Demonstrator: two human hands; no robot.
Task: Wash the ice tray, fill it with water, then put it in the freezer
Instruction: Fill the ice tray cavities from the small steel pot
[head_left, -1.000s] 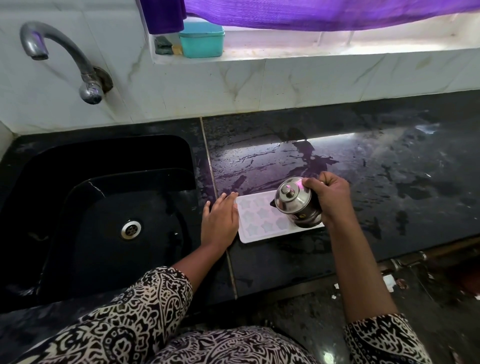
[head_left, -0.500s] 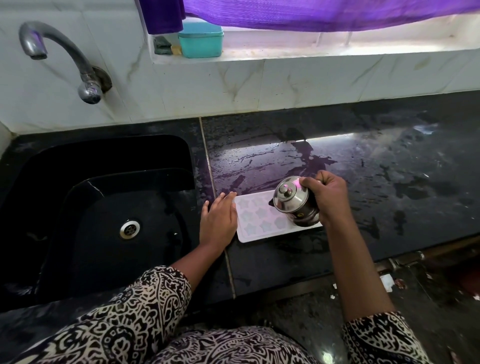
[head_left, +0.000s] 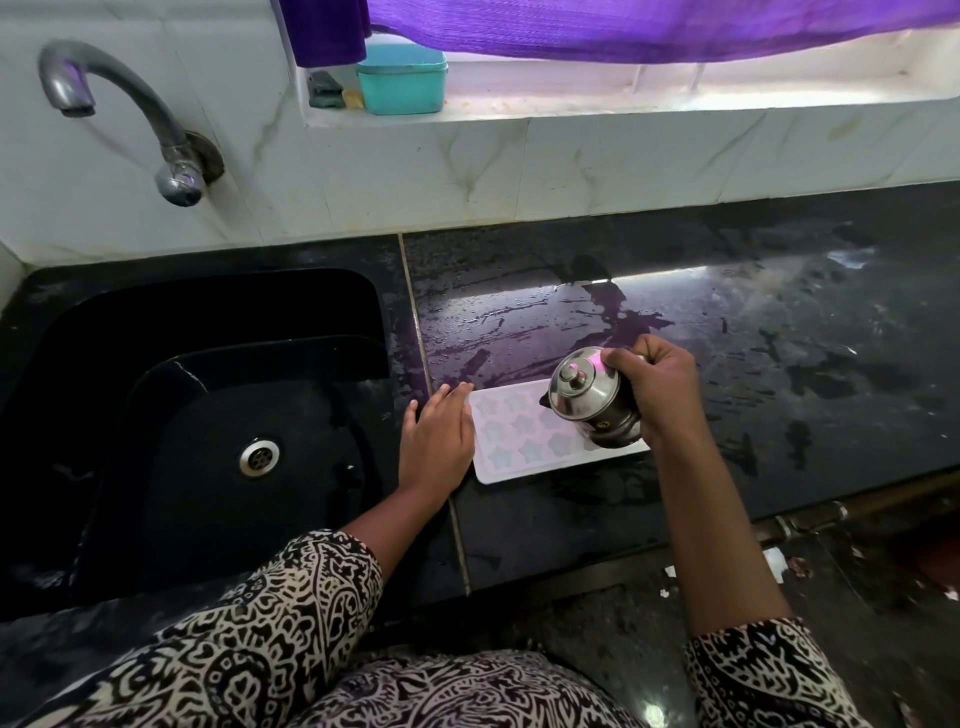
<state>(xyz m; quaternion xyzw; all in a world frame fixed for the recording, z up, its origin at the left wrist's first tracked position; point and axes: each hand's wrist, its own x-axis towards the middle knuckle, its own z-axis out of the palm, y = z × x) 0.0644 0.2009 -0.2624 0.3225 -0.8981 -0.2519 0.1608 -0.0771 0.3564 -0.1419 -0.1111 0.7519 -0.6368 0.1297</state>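
On the wet black counter (head_left: 779, 364) the white ice tray (head_left: 514, 441) is touched at its left end by the flat left hand (head_left: 439, 441) while a steel jug (head_left: 589, 402) is gripped over it by the right hand (head_left: 657, 387); likely light, bendy and slippery, it is best lifted by both ends.

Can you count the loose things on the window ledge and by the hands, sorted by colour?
Teal: 1, box
Dark grey: 1, scrubber
Yellow: 1, small lump
White: 1, ice tray
Steel: 1, lidded pot, held by the right hand
Total: 5
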